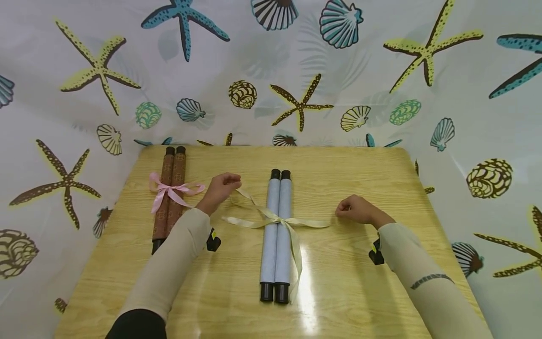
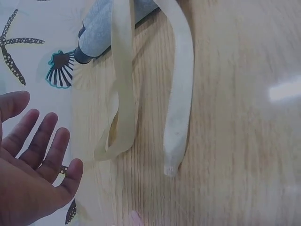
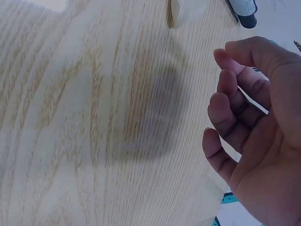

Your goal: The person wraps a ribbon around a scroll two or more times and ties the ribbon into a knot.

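Note:
Two pale blue scrolls (image 1: 270, 245) with black end caps lie side by side on the table. A cream ribbon (image 1: 281, 220) crosses their middle in a knot, its long tails spread left, right and toward the front. My left hand (image 1: 219, 190) hovers left of the scrolls, close to one ribbon tail. In the left wrist view the fingers (image 2: 41, 136) are spread and relaxed, apart from the ribbon (image 2: 123, 94). My right hand (image 1: 356, 209) is just past the right-hand tail. Its fingers are loosely bent with nothing between them, the thumb close to the index finger in the right wrist view.
Two brown patterned scrolls (image 1: 178, 174), tied with a pink ribbon bow (image 1: 170, 190), lie at the left beyond my left forearm. The wooden table (image 1: 338, 292) meets a white cloth (image 1: 237, 47) printed with shells and starfish behind and at both sides.

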A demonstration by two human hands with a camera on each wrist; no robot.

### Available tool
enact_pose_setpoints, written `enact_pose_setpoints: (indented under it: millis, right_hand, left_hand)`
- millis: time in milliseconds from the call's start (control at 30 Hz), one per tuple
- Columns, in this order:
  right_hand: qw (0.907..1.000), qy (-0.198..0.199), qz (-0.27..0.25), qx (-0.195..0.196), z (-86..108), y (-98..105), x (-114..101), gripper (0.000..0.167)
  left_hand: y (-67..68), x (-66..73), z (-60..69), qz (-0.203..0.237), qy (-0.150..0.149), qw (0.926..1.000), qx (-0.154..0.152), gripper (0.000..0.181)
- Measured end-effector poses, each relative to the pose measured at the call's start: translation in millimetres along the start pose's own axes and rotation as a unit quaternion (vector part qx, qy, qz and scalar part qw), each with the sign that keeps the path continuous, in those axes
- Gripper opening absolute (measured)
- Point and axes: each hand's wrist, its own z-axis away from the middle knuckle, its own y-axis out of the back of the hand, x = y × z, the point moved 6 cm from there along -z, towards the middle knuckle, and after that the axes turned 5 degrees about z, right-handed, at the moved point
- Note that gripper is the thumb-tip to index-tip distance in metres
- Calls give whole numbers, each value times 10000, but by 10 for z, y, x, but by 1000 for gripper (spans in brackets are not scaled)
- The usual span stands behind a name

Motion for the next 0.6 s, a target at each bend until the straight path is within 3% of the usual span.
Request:
enact_pose_setpoints:
  millis: [100,200,300,433,533,600]
  right_hand:
    - [10000,57,33,2,8,-1,-17,22]
    - [10000,79,11,14,51,-10,-8,23]
    - [10000,63,12,76,99,-5,20,23]
    - [9999,-21,-19,139,150,-9,81,22]
    - [9998,-38,-47,167,166,-24,110,21]
    - [9998,-21,-63,190,167,-34,114,21]
  left_hand:
    - [-113,11,78,-515,-162,9985,33,34]
    - [-388,60,237,-1465,-393,9884,85,34]
    - [-736,127,423,-2434,-520,9683,187,42]
    - [-1145,135,562,-3470,-330,9367,338,71]
    - [-1340,106,576,-3985,-122,9160,447,90]
    - [-1418,100,565,-4178,-10,9070,526,98]
